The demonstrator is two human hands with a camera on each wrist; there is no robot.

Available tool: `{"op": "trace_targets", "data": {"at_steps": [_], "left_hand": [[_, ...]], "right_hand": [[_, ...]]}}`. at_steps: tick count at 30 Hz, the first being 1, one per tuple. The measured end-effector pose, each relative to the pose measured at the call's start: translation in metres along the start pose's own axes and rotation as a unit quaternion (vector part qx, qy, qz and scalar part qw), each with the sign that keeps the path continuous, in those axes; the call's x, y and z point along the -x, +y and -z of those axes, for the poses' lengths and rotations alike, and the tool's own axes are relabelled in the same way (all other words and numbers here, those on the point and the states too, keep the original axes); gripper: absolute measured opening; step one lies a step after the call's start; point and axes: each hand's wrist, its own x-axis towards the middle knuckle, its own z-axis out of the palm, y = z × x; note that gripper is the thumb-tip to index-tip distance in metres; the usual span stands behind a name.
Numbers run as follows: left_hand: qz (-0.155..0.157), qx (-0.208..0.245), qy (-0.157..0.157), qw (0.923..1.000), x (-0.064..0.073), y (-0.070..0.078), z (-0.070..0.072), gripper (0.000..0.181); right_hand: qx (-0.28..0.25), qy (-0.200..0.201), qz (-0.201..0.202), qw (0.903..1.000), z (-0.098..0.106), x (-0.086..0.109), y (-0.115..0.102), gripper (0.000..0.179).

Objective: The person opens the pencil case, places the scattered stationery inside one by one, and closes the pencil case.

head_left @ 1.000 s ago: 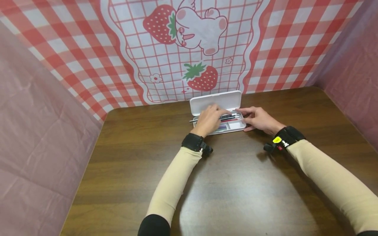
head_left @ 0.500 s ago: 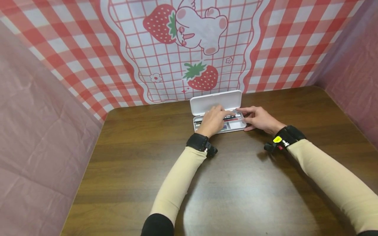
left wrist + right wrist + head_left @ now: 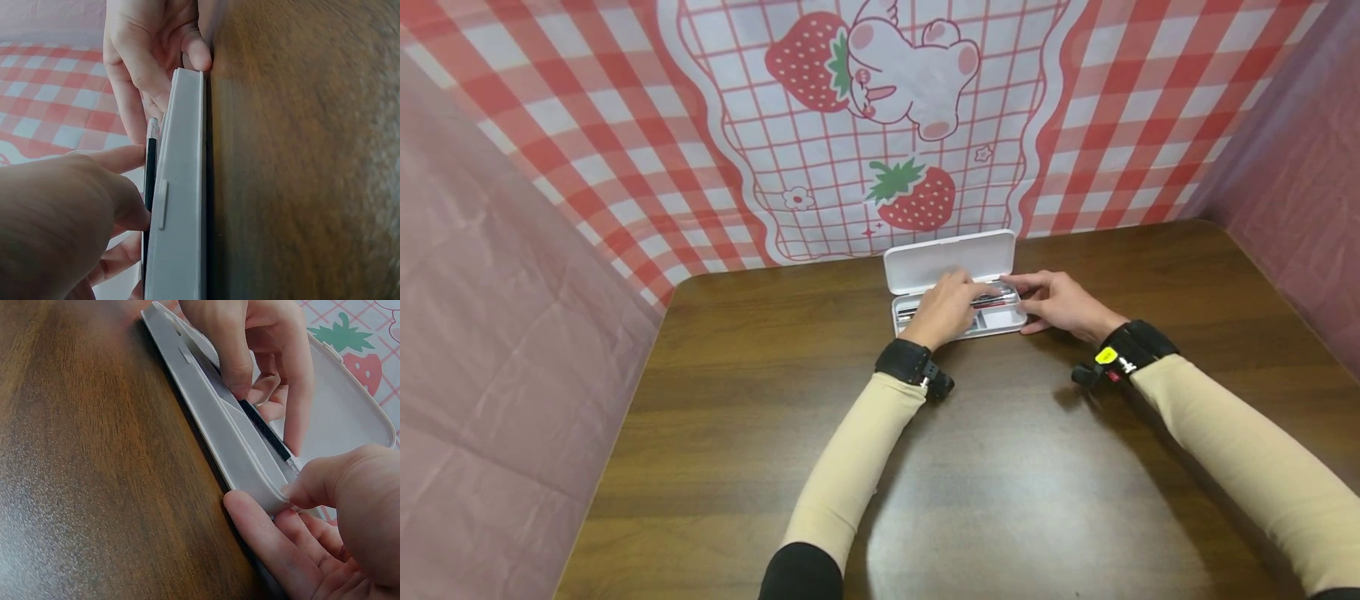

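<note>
A white pencil case (image 3: pixel 950 257) lies at the table's back edge with its lid raised. My left hand (image 3: pixel 942 310) is over the tray, pinching a black pencil (image 3: pixel 267 431) between thumb and fingers. The pencil's pale eraser end points to the right end of the case, low along the tray in the left wrist view. At that right end, my right hand (image 3: pixel 1062 305) grips the case, thumb on the rim and fingers against the outer wall. Other pencils, one of them red (image 3: pixel 998 304), lie in the tray, partly hidden by my left hand.
The brown wooden table (image 3: pixel 1000 467) extends in front of the case. Behind it hangs a red-and-white checked cloth (image 3: pixel 1120 108) with strawberries. Pink cloths (image 3: pixel 497 333) close off both sides.
My left hand has moved slightly right with the pencil. The pencil end that stuck out past the case's left side is now within it. My right hand stays in place.
</note>
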Motion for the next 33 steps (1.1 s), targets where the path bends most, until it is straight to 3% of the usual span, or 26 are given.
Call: {"op": "trace_targets", "data": {"at_steps": [4,8,15,22,28,33], "left_hand": [[-0.004,0.004,-0.005,1.0000,0.005,0.004,0.007,0.055],[0.000,0.010,-0.007,0.9999,0.001,-0.001,-0.001,0.053],[0.003,0.018,-0.009,0.9998,0.001,0.000,0.000,0.055],[-0.020,0.027,0.014,0.9993,-0.015,-0.017,-0.022,0.052],[-0.040,0.030,0.035,0.9981,-0.017,-0.022,-0.025,0.048],[-0.041,0.050,0.025,0.9976,-0.013,-0.023,-0.023,0.044]], "right_hand": [[-0.001,0.001,-0.003,1.0000,0.000,0.000,0.001,0.061],[0.000,0.001,-0.006,1.0000,0.001,0.001,0.001,0.061],[0.000,0.003,-0.008,1.0000,0.000,0.000,0.002,0.061],[0.001,0.003,-0.011,0.9999,0.001,0.000,0.002,0.061],[-0.004,0.002,-0.004,1.0000,0.001,-0.001,0.002,0.061],[-0.005,-0.001,0.002,1.0000,0.001,0.000,0.002,0.061]]}}
